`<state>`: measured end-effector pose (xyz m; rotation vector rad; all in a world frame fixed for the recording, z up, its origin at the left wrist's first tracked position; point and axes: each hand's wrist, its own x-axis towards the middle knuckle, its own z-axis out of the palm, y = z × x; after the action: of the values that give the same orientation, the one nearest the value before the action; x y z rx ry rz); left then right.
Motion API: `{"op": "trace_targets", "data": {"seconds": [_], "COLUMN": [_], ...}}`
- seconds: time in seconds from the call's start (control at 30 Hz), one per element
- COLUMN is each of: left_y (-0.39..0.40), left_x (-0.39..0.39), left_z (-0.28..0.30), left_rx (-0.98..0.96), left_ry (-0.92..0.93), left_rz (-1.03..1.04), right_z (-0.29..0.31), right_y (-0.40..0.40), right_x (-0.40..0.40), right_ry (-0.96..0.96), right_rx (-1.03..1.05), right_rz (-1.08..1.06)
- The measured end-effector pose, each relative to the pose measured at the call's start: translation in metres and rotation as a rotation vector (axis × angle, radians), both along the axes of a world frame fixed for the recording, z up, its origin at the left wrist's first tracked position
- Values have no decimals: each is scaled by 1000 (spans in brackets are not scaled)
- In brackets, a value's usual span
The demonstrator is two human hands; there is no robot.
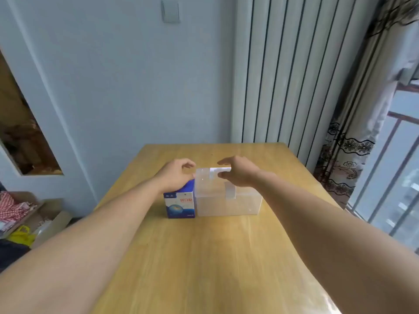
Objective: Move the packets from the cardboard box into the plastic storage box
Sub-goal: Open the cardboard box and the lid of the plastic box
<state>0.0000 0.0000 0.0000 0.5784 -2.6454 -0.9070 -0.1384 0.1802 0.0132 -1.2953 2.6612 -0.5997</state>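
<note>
Neither hand grasps anything. Left hand (175, 175), fingers loosely curved and spread, hovers over the top of the blue-and-white upright cardboard box (180, 201) (red characters and a globe design on its near face); whether the palm touches the box top cannot be told. This cardboard box stands near the middle of the light wooden desk (204, 257), its right side touching or just beside the clear rectangular plastic storage box (227, 200). A translucent lid (205, 179) with a white latch tab (230, 189) at its near edge sits over the storage box, raised at the far side. Right hand (238, 171), thumb and fingers relaxed and parted, is poised above the far part of that lid, just beside a white strip (221, 169) at the lid's far edge; contact cannot be confirmed. No packets are visible, the cardboard box's top being covered by the left hand. Beyond the desk's far edge stand a pale wall (113, 87), a ribbed white panel (283, 75) and, at right, a patterned curtain (353, 155).
</note>
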Motion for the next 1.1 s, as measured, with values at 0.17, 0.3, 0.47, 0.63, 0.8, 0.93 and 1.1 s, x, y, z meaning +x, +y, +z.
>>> {"op": "trace_targets", "data": {"seconds": [0.17,0.3,0.47,0.63,0.8,0.93,1.1], "left_y": [8,-4,-25,-31,-37,-44,-60], "left_x": [34,46,41,21,11,11,17], "left_z": [-21,-49,-84,-93,-101,-100,-97], "left_rx": [-49,125,329,387,419,440,418], "left_ry": [-66,-1,156,275,298,256,258], "left_rz": [55,118,124,91,75,50,-23], "right_z": [-15,-39,-63,-67,-47,-39,-39], "right_y": [25,24,18,7,-8,-46,-83], "right_x": [27,34,18,2,13,49,59], "right_ry": [-23,164,385,403,303,316,353], "right_rx": [8,90,44,-5,31,-187,-18], "right_rz": [-11,29,-25,-104,-90,131,162]}}
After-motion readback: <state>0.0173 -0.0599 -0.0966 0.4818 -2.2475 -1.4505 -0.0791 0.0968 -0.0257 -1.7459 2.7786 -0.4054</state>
